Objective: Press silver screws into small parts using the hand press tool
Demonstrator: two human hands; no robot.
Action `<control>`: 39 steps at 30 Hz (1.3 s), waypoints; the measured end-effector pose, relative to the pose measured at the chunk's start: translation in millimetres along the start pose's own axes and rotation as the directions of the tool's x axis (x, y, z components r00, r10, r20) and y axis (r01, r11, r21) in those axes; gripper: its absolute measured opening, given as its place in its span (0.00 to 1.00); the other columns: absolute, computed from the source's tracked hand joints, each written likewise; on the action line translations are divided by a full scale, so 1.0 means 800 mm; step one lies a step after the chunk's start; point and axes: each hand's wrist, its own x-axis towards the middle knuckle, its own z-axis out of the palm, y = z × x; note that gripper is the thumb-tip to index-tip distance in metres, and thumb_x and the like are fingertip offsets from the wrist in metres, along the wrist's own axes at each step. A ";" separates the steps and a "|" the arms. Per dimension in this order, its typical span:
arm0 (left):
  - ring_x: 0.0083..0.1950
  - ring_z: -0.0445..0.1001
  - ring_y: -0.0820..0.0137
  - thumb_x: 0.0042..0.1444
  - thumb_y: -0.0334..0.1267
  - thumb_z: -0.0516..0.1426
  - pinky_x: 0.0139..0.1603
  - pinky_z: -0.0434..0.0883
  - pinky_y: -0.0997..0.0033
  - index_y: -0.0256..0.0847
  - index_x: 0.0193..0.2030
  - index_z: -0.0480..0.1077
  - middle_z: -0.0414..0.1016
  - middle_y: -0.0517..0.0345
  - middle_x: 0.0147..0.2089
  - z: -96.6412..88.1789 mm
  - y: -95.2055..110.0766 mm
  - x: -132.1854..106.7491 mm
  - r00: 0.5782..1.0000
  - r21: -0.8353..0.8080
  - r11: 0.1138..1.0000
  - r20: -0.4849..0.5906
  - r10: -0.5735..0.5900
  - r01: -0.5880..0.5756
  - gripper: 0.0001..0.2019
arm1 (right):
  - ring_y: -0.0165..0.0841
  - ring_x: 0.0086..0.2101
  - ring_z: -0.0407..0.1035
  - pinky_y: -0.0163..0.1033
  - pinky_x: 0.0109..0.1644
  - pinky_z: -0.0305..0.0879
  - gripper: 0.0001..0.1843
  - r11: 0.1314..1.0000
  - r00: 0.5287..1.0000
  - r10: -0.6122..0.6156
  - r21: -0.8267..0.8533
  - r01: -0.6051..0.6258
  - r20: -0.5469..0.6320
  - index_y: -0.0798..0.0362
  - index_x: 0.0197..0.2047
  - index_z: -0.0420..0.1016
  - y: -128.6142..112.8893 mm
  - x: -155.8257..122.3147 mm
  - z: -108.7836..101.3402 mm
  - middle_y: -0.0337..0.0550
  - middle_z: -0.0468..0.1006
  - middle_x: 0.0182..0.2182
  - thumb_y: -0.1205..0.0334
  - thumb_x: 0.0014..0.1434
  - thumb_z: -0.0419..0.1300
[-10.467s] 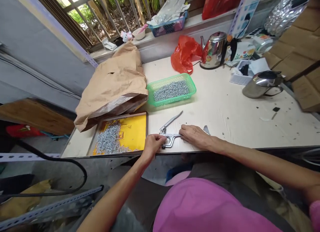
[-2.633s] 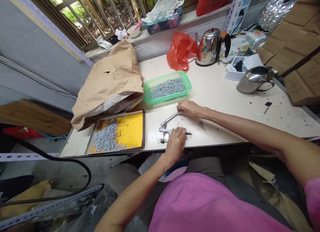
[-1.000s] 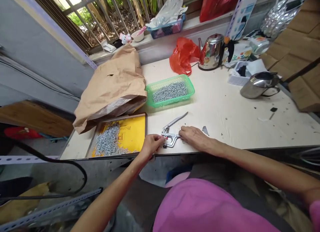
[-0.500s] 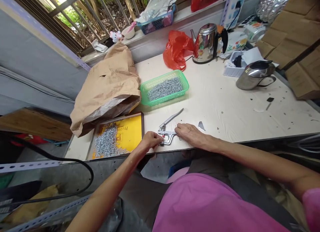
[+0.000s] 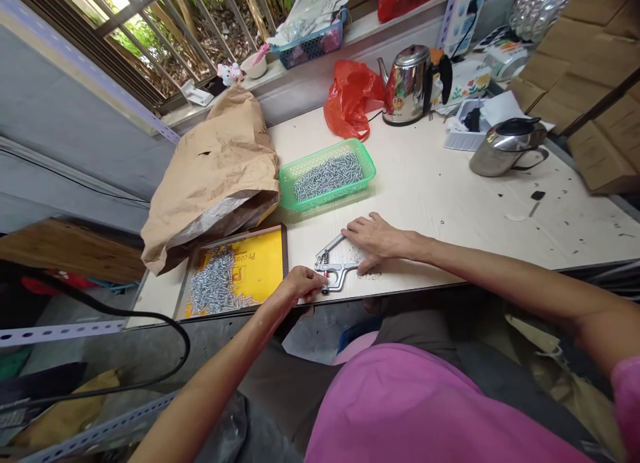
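A pair of silver snap-fastener pliers (image 5: 339, 268) lies near the table's front edge, its handles spread apart and a spring between them. My left hand (image 5: 303, 283) is closed in a pinch at the jaw end, beside a small red part; what the fingertips hold is too small to make out. Across the handles lies my right hand (image 5: 375, 242), fingers over the upper handle and thumb by the lower one. On my left, a shallow tray (image 5: 267, 253) with a yellow bottom carries a heap of small silver metal pieces (image 5: 215, 283).
A green basket (image 5: 370, 170) of similar metal pieces stands beyond the pliers. Behind the tray slumps a brown paper bag (image 5: 215, 163). Farther back are a red plastic bag (image 5: 350, 100), a kettle (image 5: 407, 86) and a steel jug (image 5: 505, 150). Cardboard boxes (image 5: 595, 83) stand at right.
My right hand has moved up from the lower handle and now reaches over the upper handle too. My left hand stays at the jaw end. The camera view has shifted slightly.
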 end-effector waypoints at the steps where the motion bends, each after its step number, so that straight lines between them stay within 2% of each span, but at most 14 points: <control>1: 0.14 0.55 0.80 0.44 0.51 0.64 0.19 0.49 0.75 0.37 0.19 0.66 0.59 0.67 0.13 0.000 0.000 0.000 1.000 0.007 1.000 -0.003 -0.006 0.006 0.19 | 0.49 0.49 0.62 0.51 0.53 0.52 0.39 1.000 1.000 0.004 -0.001 -0.004 0.001 0.58 0.53 0.67 -0.002 0.000 0.000 0.58 0.72 0.49 0.38 0.47 0.66; 4: 0.16 0.56 0.78 0.50 0.49 0.61 0.20 0.53 0.74 0.37 0.20 0.67 0.60 0.65 0.14 0.002 0.001 -0.007 0.999 0.125 0.992 -0.048 -0.007 0.013 0.18 | 0.47 0.48 0.63 0.50 0.52 0.50 0.32 1.000 1.000 -0.003 0.016 0.004 -0.008 0.57 0.52 0.69 -0.008 -0.005 -0.001 0.55 0.73 0.46 0.45 0.50 0.67; 6: 0.20 0.62 0.74 0.54 0.47 0.59 0.24 0.59 0.72 0.37 0.22 0.70 0.65 0.61 0.18 0.008 0.006 -0.016 0.979 0.315 0.949 -0.185 0.082 -0.020 0.17 | 0.45 0.47 0.64 0.49 0.51 0.50 0.27 0.999 1.000 -0.019 0.042 0.019 -0.021 0.57 0.52 0.69 -0.013 -0.011 -0.002 0.53 0.74 0.45 0.51 0.54 0.66; 9: 0.37 0.72 0.65 0.57 0.42 0.59 0.38 0.68 0.67 0.36 0.34 0.74 0.75 0.51 0.34 0.024 0.018 -0.022 0.833 0.625 0.767 -0.337 0.438 -0.150 0.11 | 0.43 0.47 0.66 0.47 0.51 0.50 0.25 0.996 0.998 -0.030 0.078 0.034 -0.047 0.57 0.55 0.67 -0.019 -0.018 -0.001 0.52 0.75 0.45 0.57 0.57 0.64; 11: 0.50 0.70 0.59 0.55 0.40 0.61 0.50 0.68 0.62 0.35 0.45 0.73 0.74 0.46 0.48 0.035 0.029 -0.015 0.723 0.759 0.595 -0.251 0.644 -0.266 0.13 | 0.43 0.47 0.66 0.46 0.52 0.52 0.31 0.996 0.998 -0.016 0.086 0.022 -0.064 0.58 0.60 0.63 -0.022 -0.021 0.000 0.54 0.74 0.47 0.57 0.57 0.65; 13: 0.57 0.66 0.56 0.53 0.40 0.64 0.57 0.66 0.58 0.35 0.55 0.68 0.70 0.44 0.56 0.042 0.040 -0.001 0.672 0.822 0.439 -0.094 0.734 -0.364 0.23 | 0.44 0.48 0.65 0.46 0.53 0.53 0.39 0.996 0.998 0.024 0.087 -0.018 -0.064 0.61 0.64 0.58 -0.023 -0.023 0.001 0.56 0.73 0.49 0.55 0.55 0.67; 16: 0.56 0.66 0.55 0.54 0.44 0.63 0.57 0.67 0.55 0.35 0.61 0.62 0.69 0.43 0.57 0.040 0.052 0.020 0.680 0.845 0.315 0.076 0.729 -0.432 0.30 | 0.47 0.49 0.64 0.46 0.50 0.57 0.42 0.991 0.993 0.120 0.056 -0.119 -0.019 0.63 0.61 0.61 -0.023 -0.025 0.001 0.59 0.72 0.50 0.49 0.51 0.69; 19: 0.52 0.67 0.56 0.56 0.46 0.61 0.54 0.68 0.56 0.35 0.58 0.64 0.71 0.45 0.51 0.035 0.058 0.026 0.698 0.860 0.246 0.162 0.698 -0.446 0.26 | 0.48 0.48 0.64 0.45 0.47 0.59 0.29 0.990 0.990 0.141 0.011 -0.141 0.015 0.60 0.50 0.72 -0.023 -0.029 -0.001 0.57 0.73 0.46 0.47 0.53 0.68; 25: 0.48 0.68 0.60 0.62 0.41 0.56 0.49 0.70 0.61 0.37 0.44 0.70 0.72 0.49 0.43 0.046 0.061 0.018 0.731 0.877 0.261 0.138 0.669 -0.404 0.09 | 0.39 0.43 0.68 0.40 0.45 0.56 0.10 0.996 0.996 0.078 0.048 -0.080 0.033 0.59 0.41 0.75 -0.027 -0.027 0.003 0.51 0.76 0.39 0.61 0.65 0.57; 31: 0.48 0.71 0.60 0.63 0.39 0.56 0.48 0.72 0.60 0.37 0.42 0.71 0.74 0.49 0.43 0.050 0.058 0.018 0.724 0.859 0.326 0.074 0.686 -0.396 0.08 | 0.38 0.41 0.69 0.38 0.40 0.54 0.10 0.993 0.997 0.058 0.097 -0.063 0.048 0.58 0.40 0.76 -0.013 -0.021 0.000 0.50 0.77 0.38 0.58 0.63 0.59; 33: 0.53 0.70 0.57 0.62 0.38 0.56 0.53 0.72 0.56 0.35 0.48 0.70 0.74 0.44 0.50 0.057 0.046 0.014 0.682 0.854 0.331 0.037 0.731 -0.401 0.11 | 0.38 0.40 0.69 0.38 0.39 0.53 0.15 0.994 0.999 0.001 0.110 -0.007 0.053 0.57 0.39 0.76 -0.001 -0.020 -0.006 0.50 0.76 0.38 0.52 0.60 0.62; 35: 0.62 0.66 0.55 0.63 0.35 0.54 0.59 0.69 0.53 0.34 0.55 0.68 0.69 0.40 0.59 0.071 0.027 0.009 0.605 0.846 0.307 0.024 0.796 -0.437 0.14 | 0.37 0.38 0.69 0.38 0.38 0.52 0.15 0.992 0.998 -0.006 0.125 -0.002 0.066 0.55 0.38 0.77 0.013 -0.018 -0.011 0.48 0.76 0.37 0.51 0.60 0.62; 37: 0.67 0.61 0.56 0.65 0.30 0.50 0.65 0.65 0.51 0.34 0.58 0.65 0.65 0.40 0.64 0.090 0.007 0.005 0.525 0.831 0.273 0.027 0.851 -0.485 0.16 | 0.36 0.39 0.68 0.39 0.40 0.51 0.11 0.991 0.997 0.064 0.113 -0.067 0.033 0.54 0.37 0.77 0.026 -0.013 -0.014 0.47 0.77 0.38 0.57 0.63 0.58; 39: 0.68 0.62 0.58 0.65 0.28 0.47 0.67 0.63 0.49 0.35 0.61 0.64 0.66 0.41 0.64 0.109 -0.007 0.003 0.480 0.813 0.266 0.019 0.877 -0.518 0.18 | 0.37 0.41 0.67 0.41 0.43 0.50 0.10 0.987 0.990 0.136 0.094 -0.132 -0.040 0.54 0.37 0.77 0.038 -0.004 -0.014 0.46 0.77 0.39 0.61 0.64 0.56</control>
